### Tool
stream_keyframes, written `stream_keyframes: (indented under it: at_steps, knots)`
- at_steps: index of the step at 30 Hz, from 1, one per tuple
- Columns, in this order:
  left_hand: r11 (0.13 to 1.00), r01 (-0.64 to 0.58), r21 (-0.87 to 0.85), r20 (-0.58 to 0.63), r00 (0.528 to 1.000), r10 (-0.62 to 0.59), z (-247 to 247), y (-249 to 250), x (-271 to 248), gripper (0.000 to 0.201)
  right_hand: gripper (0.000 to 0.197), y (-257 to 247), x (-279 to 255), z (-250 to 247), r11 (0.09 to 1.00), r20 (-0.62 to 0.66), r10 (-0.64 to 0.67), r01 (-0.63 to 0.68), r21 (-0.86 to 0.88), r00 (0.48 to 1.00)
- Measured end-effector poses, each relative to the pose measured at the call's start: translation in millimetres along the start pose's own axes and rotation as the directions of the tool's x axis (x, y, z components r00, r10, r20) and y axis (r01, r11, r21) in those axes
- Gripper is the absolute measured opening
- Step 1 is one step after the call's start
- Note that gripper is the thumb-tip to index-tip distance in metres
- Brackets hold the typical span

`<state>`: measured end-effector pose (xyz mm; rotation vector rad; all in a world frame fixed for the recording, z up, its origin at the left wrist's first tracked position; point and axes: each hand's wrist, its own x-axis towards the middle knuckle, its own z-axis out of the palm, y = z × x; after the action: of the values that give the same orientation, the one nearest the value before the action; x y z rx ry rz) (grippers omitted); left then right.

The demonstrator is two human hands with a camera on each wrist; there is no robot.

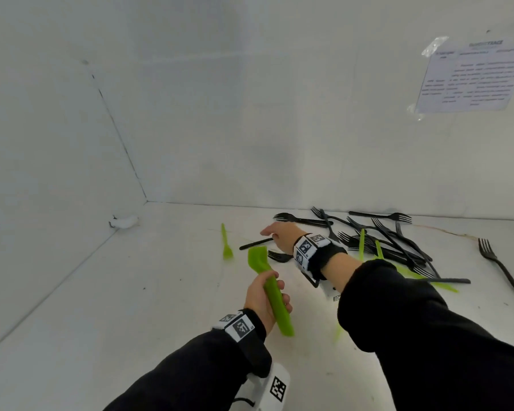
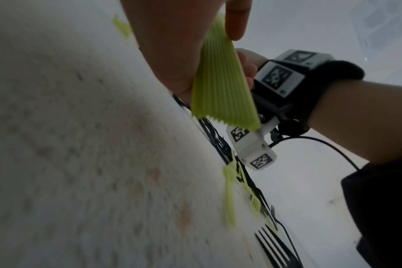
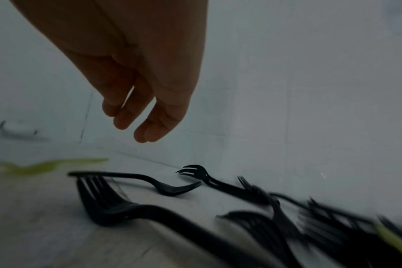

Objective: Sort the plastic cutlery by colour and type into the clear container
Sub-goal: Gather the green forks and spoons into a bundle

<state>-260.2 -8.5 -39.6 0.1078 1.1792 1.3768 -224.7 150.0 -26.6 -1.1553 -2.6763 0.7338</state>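
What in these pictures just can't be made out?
- Paper sheet taped to the wall, head view: text too blurred to read.
- Green stack held by the left hand: piece type and count unclear.
- Black fork pile, right wrist view: motion-blurred.
- Clear container: outside every view.

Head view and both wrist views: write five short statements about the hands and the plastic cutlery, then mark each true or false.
1. The left hand grips a stack of green plastic cutlery. True.
2. The right hand holds a black fork. False: its fingers are relaxed and hold nothing.
3. A pile of black plastic forks lies by the back wall. True.
4. The single green plastic fork lies inside the black pile. False: it lies apart, to the left.
5. A clear container stands on the table. False: none is visible.
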Motion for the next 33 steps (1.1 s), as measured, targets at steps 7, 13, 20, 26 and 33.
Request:
stream_keyframes:
  at_steps: [7,13,20,26,33]
  knots:
    - [0.995,-0.056,-0.079,-0.092,0.995,0.049,-27,29,23,0.020,0.061,-24,67,25,0.904,0.311,-0.166,0.271,-0.332,0.936]
    - [0.990,-0.076,-0.120,-0.127,0.990,0.061,-34,42,37,0.020,0.055,-44,112,42,0.784,0.454,-0.162,0.394,-0.480,0.876]
    - [0.990,-0.084,-0.113,-0.129,0.989,0.070,-26,43,41,0.022,0.030,-48,105,56,0.787,0.297,-0.204,0.337,-0.517,0.933]
    - [0.994,-0.061,-0.089,-0.068,0.996,0.055,-8,30,34,0.022,0.027,-24,65,-6,0.961,-0.265,-0.079,0.144,0.235,0.961]
    - [1.000,-0.027,-0.002,0.039,0.999,0.027,21,1,19,0.021,0.029,63,-34,-86,0.975,-0.016,0.176,-0.176,-0.135,0.984]
